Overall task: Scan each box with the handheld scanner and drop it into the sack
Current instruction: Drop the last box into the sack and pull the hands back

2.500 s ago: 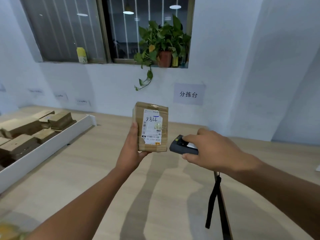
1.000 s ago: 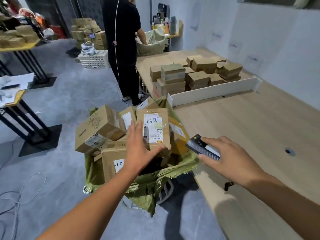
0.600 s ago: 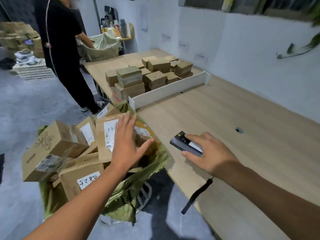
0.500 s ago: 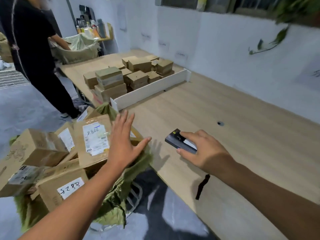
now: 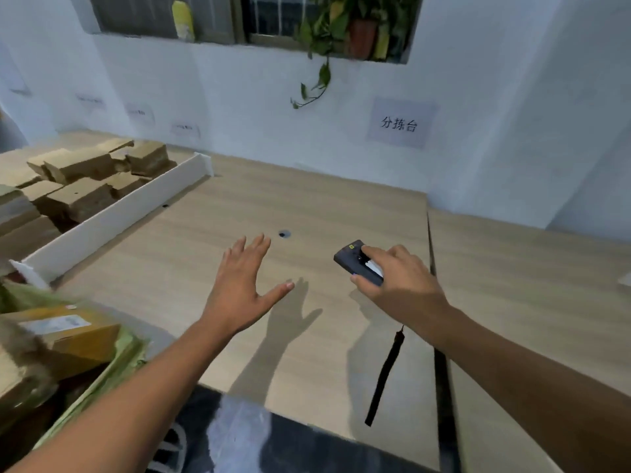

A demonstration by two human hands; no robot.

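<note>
Compared with half a second ago, the left hand (image 5: 239,285) is no longer hovering beside the labelled box (image 5: 75,339); it is now hanging over the wooden table (image 5: 307,206), and the sack (image 5: 116,363) is sitting at the lower left edge of the view.

The table is filling most of the view and is running back to a white wall, where a paper sign (image 5: 399,124) is hanging below a potted plant (image 5: 345,25) on the window ledge. At far left a pile of unscanned boxes (image 5: 78,196) is lying on the table behind a white divider board (image 5: 119,216). The green sack is standing off the table's near left corner, and the labelled box is lying in its mouth, label up, among other cartons that are blurred.

The left hand is holding nothing: its fingers are stretching out straight and spread, with the thumb pointing to the right, and it is casting a shadow on the wood. The right hand (image 5: 399,285) is gripping the handheld scanner (image 5: 355,262), with thumb and fingers curling round the dark body and the index finger lying along its top. A black strap (image 5: 386,370) is dangling below the right wrist over the table. A small dark hole (image 5: 283,233) is showing in the tabletop just beyond the left fingertips.
</note>
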